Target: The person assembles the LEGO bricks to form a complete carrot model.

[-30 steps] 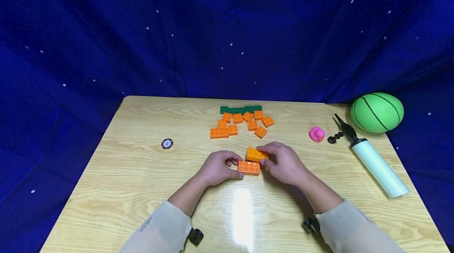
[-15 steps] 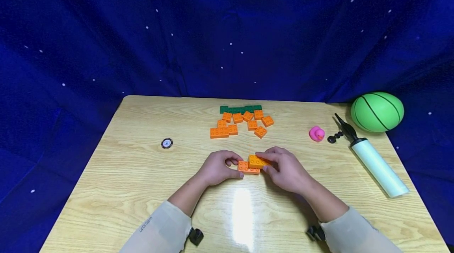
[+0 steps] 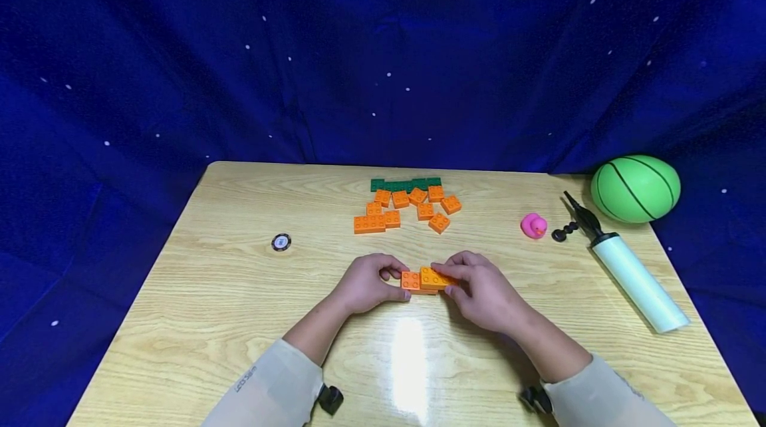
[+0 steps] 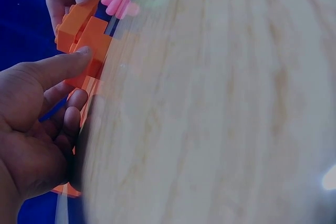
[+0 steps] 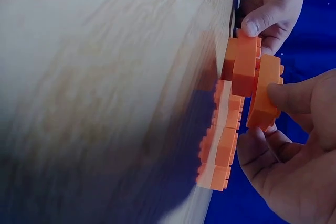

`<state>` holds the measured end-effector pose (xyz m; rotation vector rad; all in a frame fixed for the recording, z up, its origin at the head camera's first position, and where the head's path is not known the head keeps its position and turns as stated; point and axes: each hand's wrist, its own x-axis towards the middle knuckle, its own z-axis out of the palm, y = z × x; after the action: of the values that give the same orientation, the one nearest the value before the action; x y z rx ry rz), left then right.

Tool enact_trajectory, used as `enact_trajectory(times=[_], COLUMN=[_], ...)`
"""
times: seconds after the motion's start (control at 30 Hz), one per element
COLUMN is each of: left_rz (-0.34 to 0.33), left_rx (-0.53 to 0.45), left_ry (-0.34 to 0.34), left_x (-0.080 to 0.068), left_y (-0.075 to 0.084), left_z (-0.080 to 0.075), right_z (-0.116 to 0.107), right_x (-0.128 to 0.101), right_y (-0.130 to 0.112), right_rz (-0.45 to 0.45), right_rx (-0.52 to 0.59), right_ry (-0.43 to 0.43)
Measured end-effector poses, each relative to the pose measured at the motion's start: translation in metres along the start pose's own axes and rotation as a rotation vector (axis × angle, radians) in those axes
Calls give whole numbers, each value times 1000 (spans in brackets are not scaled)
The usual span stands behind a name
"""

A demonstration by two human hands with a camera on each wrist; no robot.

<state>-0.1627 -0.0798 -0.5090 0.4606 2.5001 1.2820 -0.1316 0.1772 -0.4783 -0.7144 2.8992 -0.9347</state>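
Observation:
My left hand [image 3: 372, 284] pinches the left end of an orange eight-stud toy brick [image 3: 410, 280] on the table, thumb on the near side. A second, yellower-orange brick [image 3: 433, 278] of like size lies over its right half, overhanging to the right. Thumb and fingers of my right hand [image 3: 483, 288] grip this upper brick at its right end. In the right wrist view the upper brick [image 5: 265, 94] sits a little tilted against the lower brick [image 5: 245, 66]; whether the studs are fully joined I cannot tell.
Behind the hands lie several loose orange bricks [image 3: 425, 211], with a row of green bricks [image 3: 398, 185] beyond. A poker chip [image 3: 281, 242] is at left. To the right are a pink rubber duck [image 3: 534, 226], a hand pump [image 3: 640, 281] and a green ball [image 3: 636, 189].
My right hand has brought the upper brick from behind the lower one toward me and onto its right half. The left hand and lower brick have stayed put.

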Motion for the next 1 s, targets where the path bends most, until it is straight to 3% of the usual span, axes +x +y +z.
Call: enact_trajectory(times=[0.4, 1.0], left_rz=[-6, -15], left_rx=[-7, -4], left_ry=[-3, -11], left_x=[0, 2], left_y=[1, 0], left_z=[1, 1], right_z=[-2, -1], right_x=[1, 3], right_y=[-3, -9], right_rz=[-35, -14], right_rx=[-102, -124], right_ry=[-25, -43])
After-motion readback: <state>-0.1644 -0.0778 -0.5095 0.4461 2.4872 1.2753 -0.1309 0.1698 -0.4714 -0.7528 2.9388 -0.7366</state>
